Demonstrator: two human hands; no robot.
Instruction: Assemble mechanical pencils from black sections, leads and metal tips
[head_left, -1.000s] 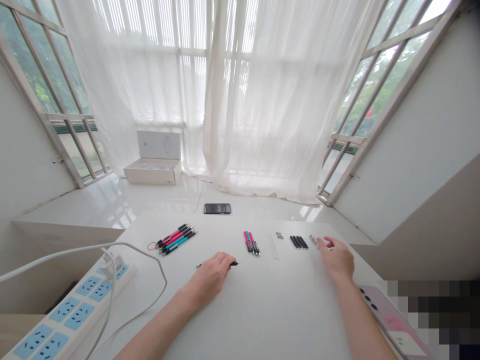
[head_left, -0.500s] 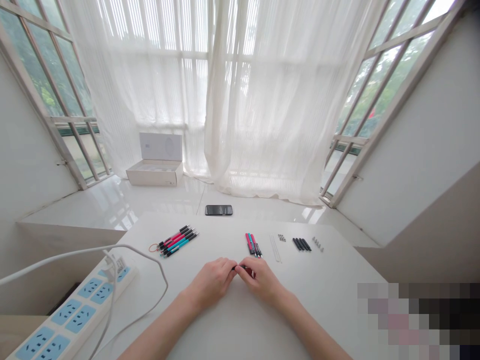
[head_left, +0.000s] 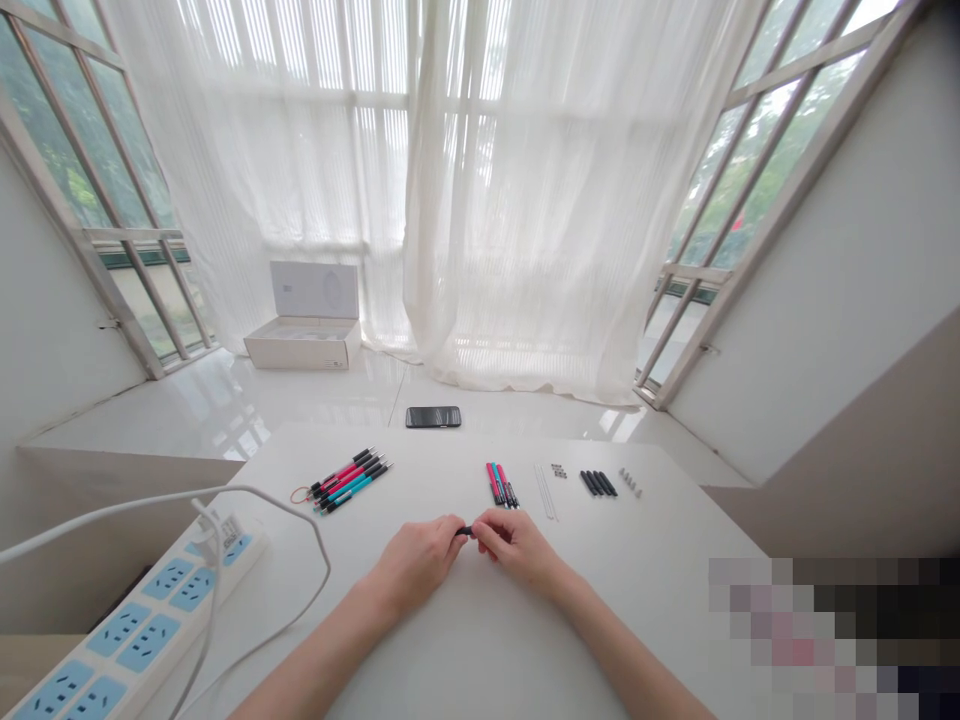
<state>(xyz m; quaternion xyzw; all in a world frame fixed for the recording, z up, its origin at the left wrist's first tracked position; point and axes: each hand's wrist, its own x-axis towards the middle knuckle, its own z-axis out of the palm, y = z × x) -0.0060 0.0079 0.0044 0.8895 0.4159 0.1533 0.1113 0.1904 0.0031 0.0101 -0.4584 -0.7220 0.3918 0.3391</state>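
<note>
Right hand [head_left: 517, 545] swung inward, facing left hand [head_left: 424, 555] — both pinching pen [head_left: 464, 531]

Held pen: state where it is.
In the head view, the held pen is near the centre, between the left hand and right hand, below and left of the pink and blue barrels.

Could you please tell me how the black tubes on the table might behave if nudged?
The black tubes look rounded, so they may roll. Lying close together, they would probably bump one another. Slim and short, they are likely light.
</note>
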